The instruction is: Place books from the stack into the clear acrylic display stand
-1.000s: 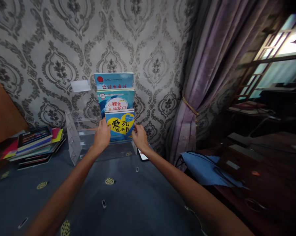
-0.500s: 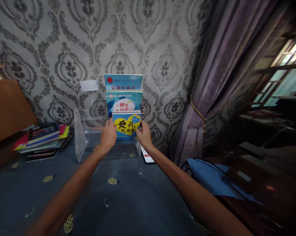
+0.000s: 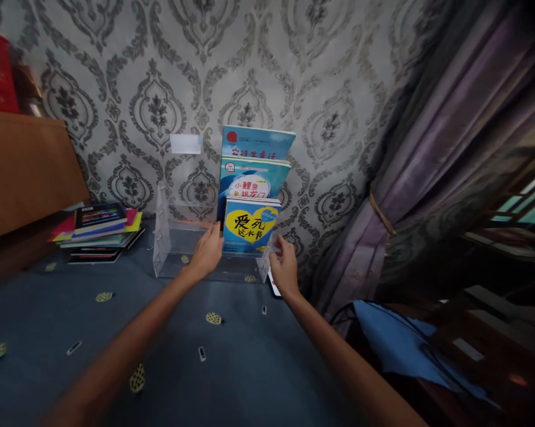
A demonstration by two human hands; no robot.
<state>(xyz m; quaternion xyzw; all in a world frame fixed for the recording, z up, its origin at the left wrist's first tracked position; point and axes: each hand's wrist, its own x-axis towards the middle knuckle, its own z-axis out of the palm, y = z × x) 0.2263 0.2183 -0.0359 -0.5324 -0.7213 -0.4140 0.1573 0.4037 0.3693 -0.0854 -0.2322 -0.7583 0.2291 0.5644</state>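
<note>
A clear acrylic book rack (image 3: pixel 161 237) stands on the table and holds several books in stepped rows. In front is a small blue book (image 3: pixel 251 228) with a yellow heart on its cover. Behind it rise a teal book (image 3: pixel 255 172) and a taller blue book (image 3: pixel 261 141). My left hand (image 3: pixel 209 252) is beside the front book's lower left edge, its fingers extended; whether it touches the cover is unclear. My right hand (image 3: pixel 286 267) is off the book, by the rack's right side panel, with thumb and bent fingers apart.
A pile of books (image 3: pixel 101 228) lies to the left, near a wooden box (image 3: pixel 25 172). A phone (image 3: pixel 274 286) lies partly hidden behind my right hand. A purple curtain (image 3: pixel 410 178) hangs at the right, above a blue cloth (image 3: pixel 392 335) with cables.
My right hand has come away from the front book to the right. My left hand has eased off its left edge. The view has shifted, so the rack appears farther right.
</note>
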